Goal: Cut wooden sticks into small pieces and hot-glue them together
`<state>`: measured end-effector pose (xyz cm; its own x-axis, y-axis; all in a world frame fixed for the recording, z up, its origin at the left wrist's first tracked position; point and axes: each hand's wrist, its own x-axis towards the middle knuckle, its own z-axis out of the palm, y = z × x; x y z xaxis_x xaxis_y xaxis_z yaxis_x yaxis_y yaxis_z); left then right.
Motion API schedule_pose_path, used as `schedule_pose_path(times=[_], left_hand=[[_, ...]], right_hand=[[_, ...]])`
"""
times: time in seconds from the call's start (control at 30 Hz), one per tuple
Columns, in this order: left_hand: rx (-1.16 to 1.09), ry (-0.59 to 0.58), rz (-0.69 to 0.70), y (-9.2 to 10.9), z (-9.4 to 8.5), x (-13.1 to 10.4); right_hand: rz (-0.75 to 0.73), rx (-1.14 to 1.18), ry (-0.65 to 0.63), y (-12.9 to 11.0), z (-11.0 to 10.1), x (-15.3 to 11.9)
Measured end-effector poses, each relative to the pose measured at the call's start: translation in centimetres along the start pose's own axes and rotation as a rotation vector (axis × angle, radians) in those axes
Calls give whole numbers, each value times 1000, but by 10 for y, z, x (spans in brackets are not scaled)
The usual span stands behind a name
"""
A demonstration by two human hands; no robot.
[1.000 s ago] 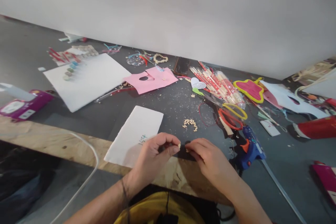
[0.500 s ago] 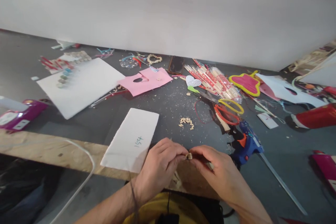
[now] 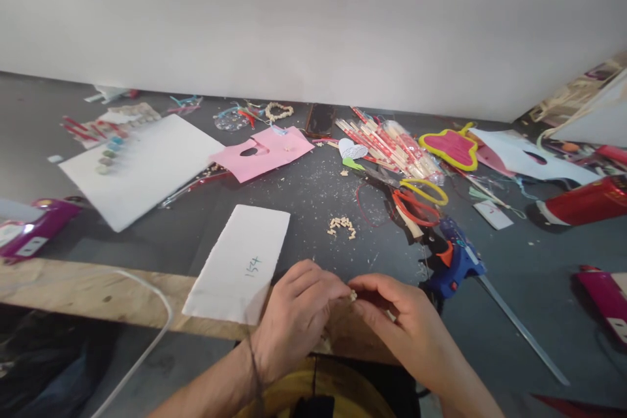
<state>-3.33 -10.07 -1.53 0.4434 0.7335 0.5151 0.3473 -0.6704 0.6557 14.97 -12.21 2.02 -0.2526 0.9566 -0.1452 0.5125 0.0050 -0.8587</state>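
Near the table's front edge, my left hand (image 3: pixel 298 304) and my right hand (image 3: pixel 406 317) meet at the fingertips. Between them they pinch a small pale beige piece (image 3: pixel 352 296), partly hidden by the fingers. Just beyond the hands, a small pile of short pale wooden bits (image 3: pixel 341 227) lies on the grey table (image 3: pixel 313 192). A white card (image 3: pixel 240 261) with green handwriting lies left of my left hand, partly over the table's front edge. To the right of my right hand rests a blue glue gun (image 3: pixel 455 264) with an orange trigger.
Orange and yellow scissors (image 3: pixel 416 202), patterned sticks (image 3: pixel 382 144), pink paper (image 3: pixel 262 151), a white board (image 3: pixel 142 166) and a phone (image 3: pixel 321 120) lie farther back. A red can (image 3: pixel 585 201) is at the right, with purple devices (image 3: pixel 36 228) at both sides. A white cable (image 3: pixel 159 297) hangs at front left.
The view has shifted a little, so the tabletop items appear slightly farther left. Both hands remain together, and the small piece between the fingertips is turned a little and more covered.
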Motion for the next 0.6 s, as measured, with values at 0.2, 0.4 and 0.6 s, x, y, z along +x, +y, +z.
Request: schedule_pose_path(times=[0.2, 0.4, 0.6], left_hand=[[-42, 13, -3, 1, 1, 0], [-44, 9, -4, 3, 0, 1], [-42, 15, 11, 4, 1, 1]], right_hand=[[35, 119, 47, 2, 4, -5], [62, 174, 52, 3, 7, -9], [40, 175, 92, 7, 11, -10]])
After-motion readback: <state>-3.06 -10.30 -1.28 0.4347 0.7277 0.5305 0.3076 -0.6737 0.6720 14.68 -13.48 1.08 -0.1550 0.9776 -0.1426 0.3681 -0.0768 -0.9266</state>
